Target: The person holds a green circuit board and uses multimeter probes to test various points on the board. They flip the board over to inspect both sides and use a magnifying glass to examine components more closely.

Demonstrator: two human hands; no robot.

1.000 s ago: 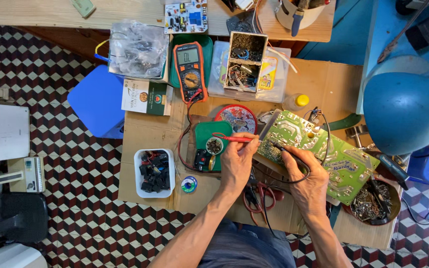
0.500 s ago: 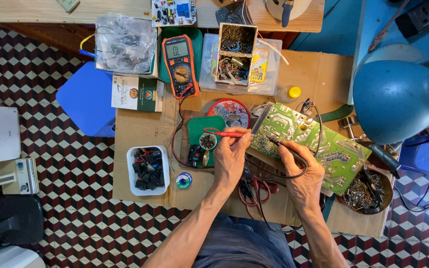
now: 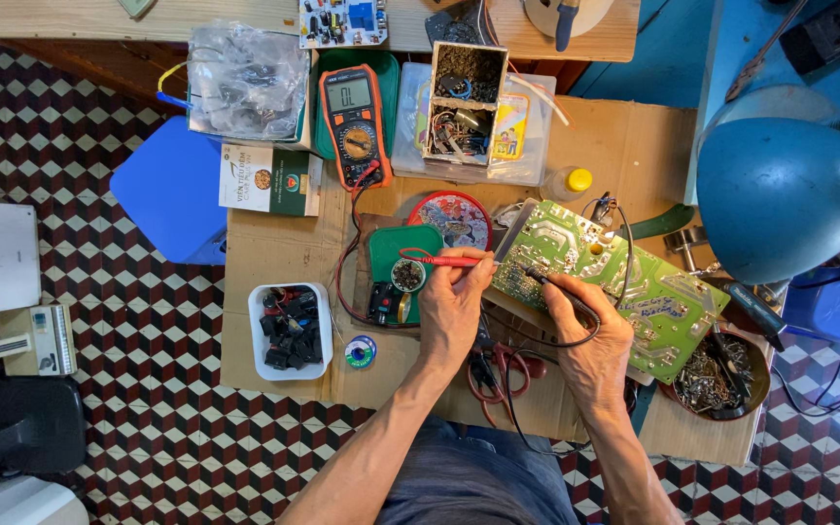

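Hands work over the cardboard-covered desk [image 3: 274, 253]: the left hand [image 3: 454, 306] pinches a red probe [image 3: 439, 260] lying level, its tip at the green circuit board [image 3: 600, 277] near the desk's right edge. Right hand [image 3: 590, 340] grips a black probe [image 3: 556, 292] touching that board. An orange multimeter [image 3: 355, 122] sits toward the far edge.

I see bright, even light over the desk [image 3: 274, 243], soft shadows, sharp focus, slight bending at the edges.
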